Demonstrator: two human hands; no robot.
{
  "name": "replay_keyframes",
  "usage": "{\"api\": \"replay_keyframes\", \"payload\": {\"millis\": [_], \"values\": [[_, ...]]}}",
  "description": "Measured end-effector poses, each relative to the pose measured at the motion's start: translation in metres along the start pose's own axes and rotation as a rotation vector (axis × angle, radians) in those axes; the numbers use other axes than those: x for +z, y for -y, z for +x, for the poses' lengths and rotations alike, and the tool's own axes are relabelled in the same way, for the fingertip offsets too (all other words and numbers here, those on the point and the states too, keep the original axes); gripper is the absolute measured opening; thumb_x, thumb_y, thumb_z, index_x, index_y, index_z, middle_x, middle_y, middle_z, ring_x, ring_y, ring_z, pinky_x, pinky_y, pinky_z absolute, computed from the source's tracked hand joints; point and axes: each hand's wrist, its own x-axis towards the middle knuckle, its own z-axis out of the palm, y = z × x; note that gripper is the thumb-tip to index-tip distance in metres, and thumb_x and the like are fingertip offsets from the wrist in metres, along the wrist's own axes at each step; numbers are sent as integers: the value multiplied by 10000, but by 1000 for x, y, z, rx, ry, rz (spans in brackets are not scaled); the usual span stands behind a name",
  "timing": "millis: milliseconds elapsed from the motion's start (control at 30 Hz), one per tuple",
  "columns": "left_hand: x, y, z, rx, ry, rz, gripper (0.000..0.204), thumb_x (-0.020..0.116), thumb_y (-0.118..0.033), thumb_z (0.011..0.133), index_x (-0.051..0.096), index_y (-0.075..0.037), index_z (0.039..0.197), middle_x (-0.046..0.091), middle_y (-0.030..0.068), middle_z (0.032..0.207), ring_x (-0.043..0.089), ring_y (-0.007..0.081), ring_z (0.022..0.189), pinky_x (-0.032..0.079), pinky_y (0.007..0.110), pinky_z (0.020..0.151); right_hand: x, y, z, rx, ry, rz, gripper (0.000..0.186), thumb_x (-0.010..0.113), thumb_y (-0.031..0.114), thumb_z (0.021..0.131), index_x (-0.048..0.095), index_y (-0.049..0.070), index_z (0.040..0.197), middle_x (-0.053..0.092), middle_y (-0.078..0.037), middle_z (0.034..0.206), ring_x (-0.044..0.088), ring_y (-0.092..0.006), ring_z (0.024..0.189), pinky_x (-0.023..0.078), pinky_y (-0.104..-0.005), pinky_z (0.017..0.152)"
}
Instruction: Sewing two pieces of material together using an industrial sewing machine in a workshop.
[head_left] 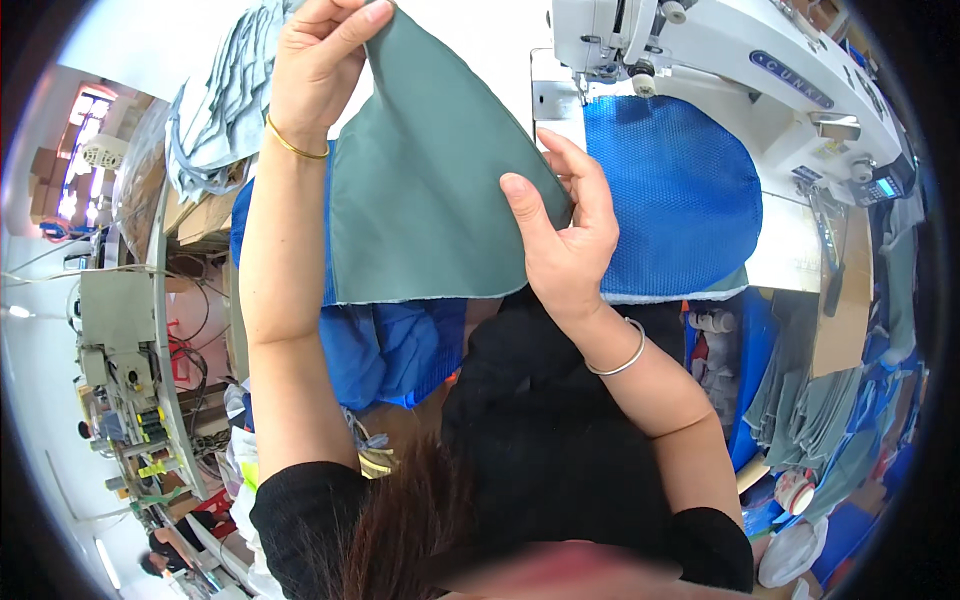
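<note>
My left hand (325, 50) is closed in a pinch on the upper corner of a grey-green fabric panel (430, 190), lifting it above the white table. My right hand (575, 235) is at the panel's right edge, its thumb in front and some fingertips tucked behind the cloth. Part of its grip is hidden. Blue trim (329, 230) runs along the panel's left side. Just right of my right hand lies a rounded blue textured piece (670, 190), its upper edge near the needle area of a white sewing machine (690, 40). Pale backing shows at its lower edge.
Stacked grey-green cloth pieces (225, 100) lie at the back left; more (805, 410) hang at the right. Scissors (828, 235) rest near the machine. Blue fabric (385, 350) bunches below the table edge. Another machine (120, 320) stands at left, and a person (170, 550) is far off.
</note>
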Motion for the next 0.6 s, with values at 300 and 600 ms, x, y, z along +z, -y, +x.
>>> {"api": "replay_keyframes", "payload": {"millis": [300, 600], "values": [[-35, -6, -1, 38, -160, -98, 163, 565, -56, 1081, 706, -6, 1147, 727, 160, 1167, 688, 237, 1059, 556, 387, 980, -25, 14, -19, 205, 19, 286, 515, 822, 20, 909, 590, -22, 1368, 706, -108, 1141, 681, -138, 1000, 545, -269, 881], [-44, -6, -2, 33, -243, -104, 156, 589, -79, 1076, 727, -21, 1118, 734, 180, 1139, 699, 264, 1053, 568, 413, 970, -27, 21, -22, 207, -2, 374, 404, 796, -10, 923, 659, -46, 1301, 728, -99, 1100, 685, -119, 944, 558, -250, 837]]}}
